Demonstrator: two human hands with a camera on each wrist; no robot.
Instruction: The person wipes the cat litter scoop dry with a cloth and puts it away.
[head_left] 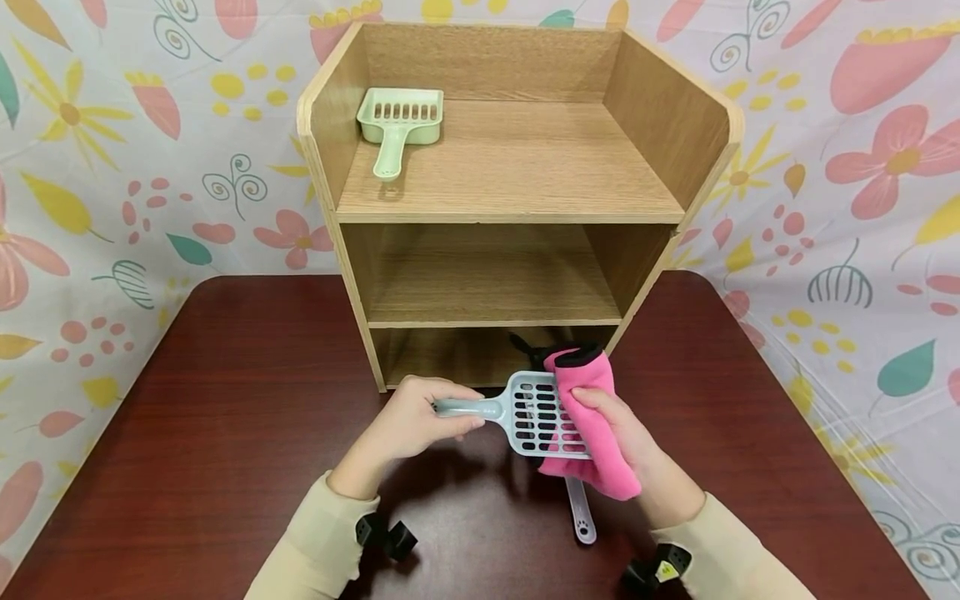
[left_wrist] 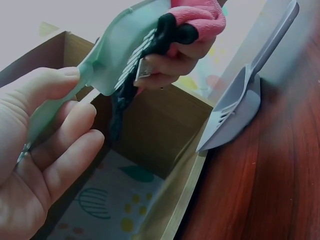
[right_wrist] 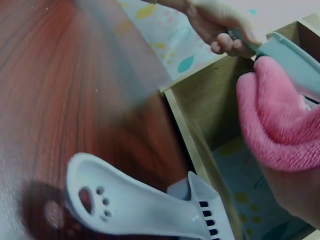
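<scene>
My left hand (head_left: 420,418) pinches the handle of a pale blue-grey litter scoop (head_left: 497,409), its slotted head pointing right. A pink fluffy cloth with black edging (head_left: 597,437) is gripped in my right hand (head_left: 633,433), folded over the far end of the scoop's head and touching it. In the left wrist view, a dark trim (left_wrist: 122,102) hangs from the cloth beside the slots. Below the hands a second, lavender-grey litter scoop (right_wrist: 142,200) rests on a matching holder on the table; the head view shows little more than its handle (head_left: 581,512).
A wooden three-level shelf (head_left: 510,218) stands at the back of the dark red-brown table (head_left: 225,433). On its top level, at the left, a light green scoop (head_left: 397,137) lies in a green holder (head_left: 429,133). Behind hangs a flower-patterned cloth backdrop (head_left: 255,117).
</scene>
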